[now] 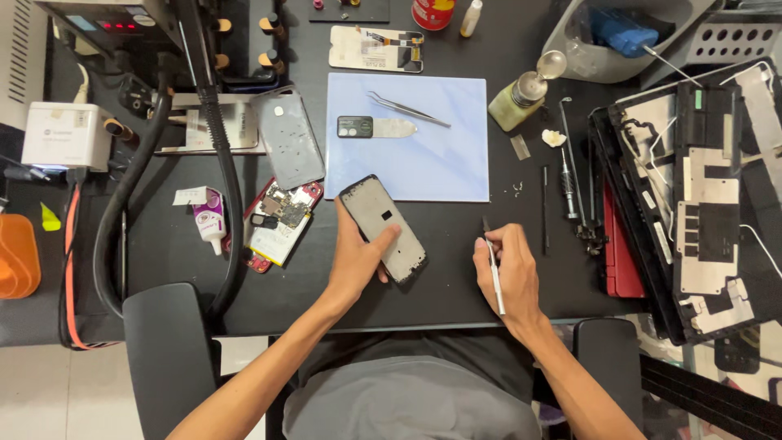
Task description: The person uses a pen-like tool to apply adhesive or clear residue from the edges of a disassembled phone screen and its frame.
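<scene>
A: While the left hand (358,265) grips the phone frame (383,230) near the middle of the desk, what does the right hand (511,277) hold?

B: Its fingers pinch a thin tool (493,273).

A: How far along is it?

B: The phone is already apart. The board (281,216) lies left, and tweezers (407,108) wait on the far mat (440,163).

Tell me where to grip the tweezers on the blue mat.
Likely best at mid-shaft of the tweezers, pinching across the two arms from above. They lie flat and free on the blue mat, tips toward the right, joined end at upper left; nothing touches them.
</scene>
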